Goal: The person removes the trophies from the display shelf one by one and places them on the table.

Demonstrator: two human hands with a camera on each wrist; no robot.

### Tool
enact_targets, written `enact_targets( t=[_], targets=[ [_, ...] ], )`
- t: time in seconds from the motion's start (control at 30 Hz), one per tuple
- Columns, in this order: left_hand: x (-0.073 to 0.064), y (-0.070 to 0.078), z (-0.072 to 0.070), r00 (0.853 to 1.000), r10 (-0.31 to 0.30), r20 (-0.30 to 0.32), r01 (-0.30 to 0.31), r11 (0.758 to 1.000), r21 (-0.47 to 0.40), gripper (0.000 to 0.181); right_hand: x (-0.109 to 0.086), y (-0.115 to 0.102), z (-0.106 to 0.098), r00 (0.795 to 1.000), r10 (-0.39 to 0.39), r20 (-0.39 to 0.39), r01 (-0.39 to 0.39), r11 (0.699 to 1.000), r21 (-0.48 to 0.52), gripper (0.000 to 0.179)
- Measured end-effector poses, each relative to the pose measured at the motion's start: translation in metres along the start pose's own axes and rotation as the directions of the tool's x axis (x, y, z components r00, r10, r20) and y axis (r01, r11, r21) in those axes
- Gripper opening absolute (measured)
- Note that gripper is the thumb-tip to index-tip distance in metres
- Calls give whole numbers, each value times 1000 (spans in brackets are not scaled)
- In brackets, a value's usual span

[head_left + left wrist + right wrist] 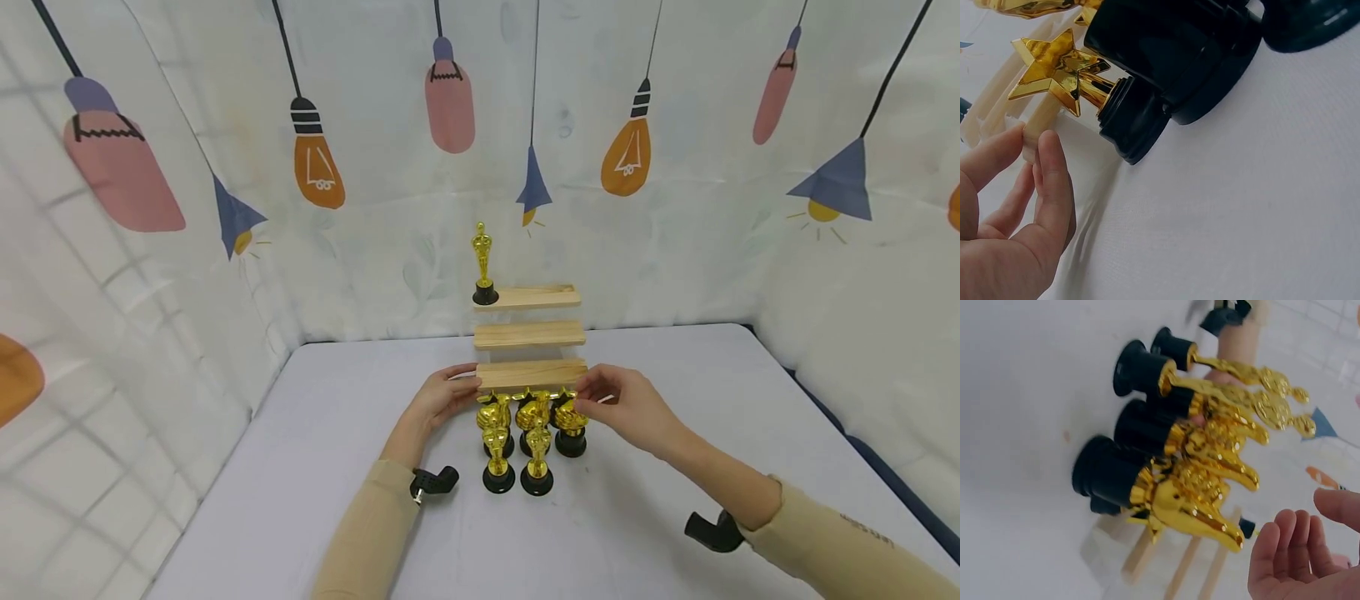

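Note:
My left hand (444,400) pinches the left end of the lowest wooden shelf board (532,374) between thumb and fingers. A gold star trophy (1054,69) stands close by those fingertips in the left wrist view. At the board's right end is my right hand (622,408), beside the rightmost thumbs-up trophy (572,421). In the right wrist view its fingers are loosely bent, the thumb stands apart, and nothing is between them. Two gold figure trophies on black bases, a left one (496,454) and a right one (537,454), stand in front of the thumbs-up trophies.
Above the lowest board rise a middle board (529,335) and a top board (536,297). Another gold figure trophy (482,258) stands at the top board's left end. A white cloth covers the table (315,467), and a patterned curtain (375,275) hangs behind.

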State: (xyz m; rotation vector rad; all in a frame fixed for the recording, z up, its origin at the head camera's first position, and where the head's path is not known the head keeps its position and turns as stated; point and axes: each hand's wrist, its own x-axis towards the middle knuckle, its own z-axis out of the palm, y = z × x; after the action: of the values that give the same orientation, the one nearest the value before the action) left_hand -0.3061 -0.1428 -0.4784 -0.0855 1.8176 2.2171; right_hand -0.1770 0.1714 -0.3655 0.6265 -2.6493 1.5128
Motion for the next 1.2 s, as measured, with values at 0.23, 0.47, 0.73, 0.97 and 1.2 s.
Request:
enact_targets(
  t=[0.23,0.47,0.73,0.97,1.2],
  targets=[
    [-1,3,-1,1000,-14,10,14,1000,10,49,17,-5,-15,999,42,-24,-40,998,53,23],
    [0,4,0,1000,-13,14,13,1000,-4,50,31,0,-24,999,50,0,-49,992,113,25],
    [-2,6,1,999,-32,7,32,999,0,51,51,6,-28,991,128,27,-131,979,159,29],
    [-1,6,1,999,-32,11,32,1000,0,51,68,7,-35,991,126,54,-134,970,204,35],
    [-1,6,0,1000,-29,11,29,1000,4,51,84,4,-40,991,123,58,-133,964,231,36]
  ],
)
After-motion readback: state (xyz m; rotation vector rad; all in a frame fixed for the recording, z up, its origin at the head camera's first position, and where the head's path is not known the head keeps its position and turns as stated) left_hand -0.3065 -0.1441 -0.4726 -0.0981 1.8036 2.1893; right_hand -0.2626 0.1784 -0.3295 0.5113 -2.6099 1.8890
